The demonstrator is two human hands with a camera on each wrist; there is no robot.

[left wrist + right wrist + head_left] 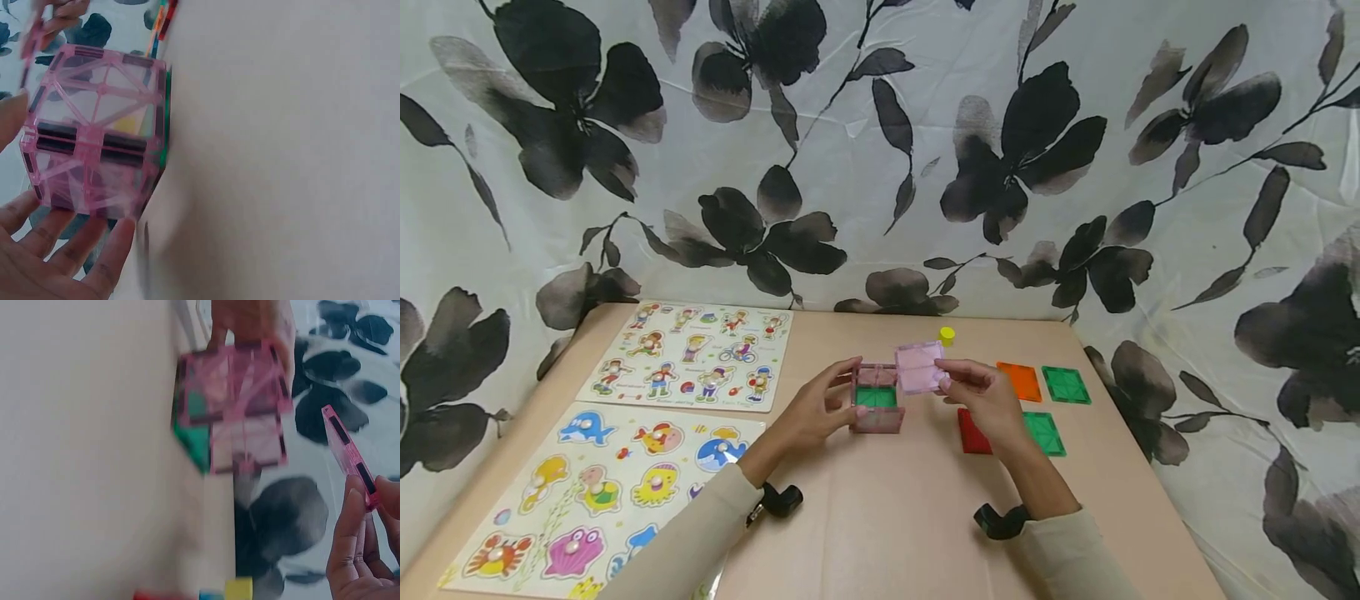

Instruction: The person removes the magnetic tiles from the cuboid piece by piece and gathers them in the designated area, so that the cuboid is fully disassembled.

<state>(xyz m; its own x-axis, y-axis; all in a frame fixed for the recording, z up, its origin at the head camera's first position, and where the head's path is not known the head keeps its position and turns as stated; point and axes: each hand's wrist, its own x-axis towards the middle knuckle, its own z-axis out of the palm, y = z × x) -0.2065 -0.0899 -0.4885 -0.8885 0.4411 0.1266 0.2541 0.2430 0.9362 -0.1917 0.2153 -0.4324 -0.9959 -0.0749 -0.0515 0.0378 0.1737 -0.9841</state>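
Observation:
An open-topped box of pink magnetic tiles (877,422) with a green tile base (876,397) stands on the table. My left hand (815,410) holds it at its left side, the thumb toward the near corner; the fingertips touch a pink wall (94,181) in the left wrist view. Just right of the box, my right hand (988,402) pinches a loose pink magnetic tile (917,367) between thumb and fingers. That tile is raised and tilted, seen nearly edge-on in the right wrist view (350,456), apart from the box.
Loose tiles lie at the right: orange (1019,382), red (974,432), a far green tile (1066,385) and a nearer green tile (1045,433). A small yellow piece (947,336) sits behind. Two picture puzzle boards, people (670,343) and sea animals (625,458), cover the left. Floral cloth (880,167) hangs behind.

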